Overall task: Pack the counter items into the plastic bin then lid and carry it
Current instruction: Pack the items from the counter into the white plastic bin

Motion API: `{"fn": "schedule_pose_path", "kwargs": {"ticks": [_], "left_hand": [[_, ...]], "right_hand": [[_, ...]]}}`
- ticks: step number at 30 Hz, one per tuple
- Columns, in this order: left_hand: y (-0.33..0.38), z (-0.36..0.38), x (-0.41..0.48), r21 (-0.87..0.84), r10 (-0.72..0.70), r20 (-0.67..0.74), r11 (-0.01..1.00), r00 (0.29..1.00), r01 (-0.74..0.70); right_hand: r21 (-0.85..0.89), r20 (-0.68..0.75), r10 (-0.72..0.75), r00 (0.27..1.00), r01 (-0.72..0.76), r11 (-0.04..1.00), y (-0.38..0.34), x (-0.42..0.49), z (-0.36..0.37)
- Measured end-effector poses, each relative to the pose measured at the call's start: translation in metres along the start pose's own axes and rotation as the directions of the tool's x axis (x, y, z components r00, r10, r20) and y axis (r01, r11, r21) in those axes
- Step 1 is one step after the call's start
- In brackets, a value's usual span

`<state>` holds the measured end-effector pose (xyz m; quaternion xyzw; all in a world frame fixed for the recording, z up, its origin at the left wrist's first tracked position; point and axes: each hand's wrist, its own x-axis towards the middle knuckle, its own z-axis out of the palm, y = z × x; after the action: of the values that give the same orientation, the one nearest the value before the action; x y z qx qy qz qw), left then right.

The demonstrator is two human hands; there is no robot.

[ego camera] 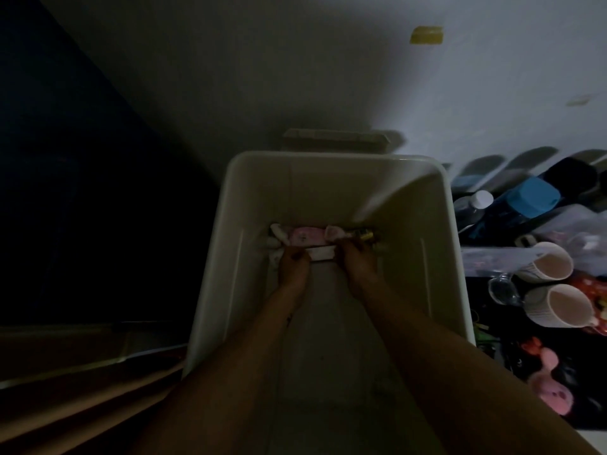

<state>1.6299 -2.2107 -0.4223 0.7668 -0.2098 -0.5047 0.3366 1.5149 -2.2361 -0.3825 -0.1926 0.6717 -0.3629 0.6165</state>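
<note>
Hands deep inside plastic bin, both at its far end. Left hand and right hand side by side, fingers curled downward, each apparently pinching one end of white box, as far as visible in such dim light. Box flat between the two grips, long axis crosswise from palm to palm, low near the bin floor. Just beyond the fingertips, touching or nearly so: pink pack, also crosswise, tucked along the far wall, with something dark and yellowish past its right end, too dim to name. Box small, pale, stiff-looking, likely light. Probably calls for only a short push away from the grip to seat beside the pink pack, then release. Neither hand nearer: equal reach, one per end. Well off to the right of the right hand, outside the bin, seemingly yet to pack: two mugs on their sides, blue-lidded container, pink plush toy. Right hand nearer to those. Flat slab behind the far rim, possibly the lid, cannot tell.
</note>
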Motion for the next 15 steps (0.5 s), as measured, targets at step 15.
{"fn": "schedule_pose_path", "kwargs": {"ticks": [15], "left_hand": [[0.015,-0.015,-0.044,0.057,0.080,-0.105,0.996,0.991,-0.074]], "right_hand": [[0.018,0.118,0.032,0.992,-0.034,0.999,0.012,-0.060,-0.016]]}}
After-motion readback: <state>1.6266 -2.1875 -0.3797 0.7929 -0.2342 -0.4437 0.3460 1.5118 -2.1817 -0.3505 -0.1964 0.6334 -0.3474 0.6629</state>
